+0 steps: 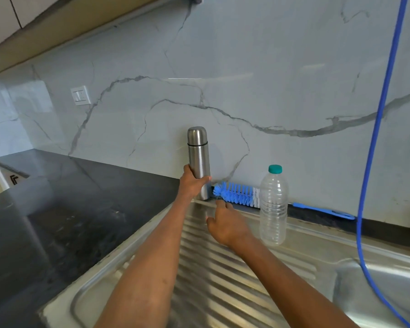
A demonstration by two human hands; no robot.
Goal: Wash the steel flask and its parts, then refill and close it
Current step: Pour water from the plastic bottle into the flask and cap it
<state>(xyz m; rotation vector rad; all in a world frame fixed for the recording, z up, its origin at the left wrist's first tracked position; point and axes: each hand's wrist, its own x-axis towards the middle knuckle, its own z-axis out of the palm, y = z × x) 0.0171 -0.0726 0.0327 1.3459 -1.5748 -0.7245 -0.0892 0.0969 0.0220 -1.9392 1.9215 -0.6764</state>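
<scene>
**Steel flask held at the back of the draining board**

- Flask (198,159): brushed steel, upright, cap on, a dark ring below the cap. Centre of the frame, close against the marble wall (282,86), its foot at the back edge of the draining board (223,280).
- Left hand (191,183): wrapped round the lower part of the flask, thumb on the left side, fingers curling round the front to the right.
- Right hand (225,224): holds nothing, fingers loosely spread, over the ridged draining board just below the flask; one fingertip lies close to the brush bristles, and whether it touches them cannot be told.
- Bottle brush (237,194): blue bristles with a white band, lying flat along the foot of the wall just right of the flask; its blue handle runs right behind the plastic bottle.
- Plastic bottle (273,207): clear, ribbed, teal cap, upright on the draining board right of centre; whether it holds water cannot be told.
- Hose (374,138): blue, hanging down the right side of the frame into the sink basin (388,287) at lower right.
- Worktop (69,209): dark stone, left of the draining board.
- Wall switch (80,95): white, upper left on the wall.
- Cupboard (33,22): underside visible at the top left corner.
</scene>
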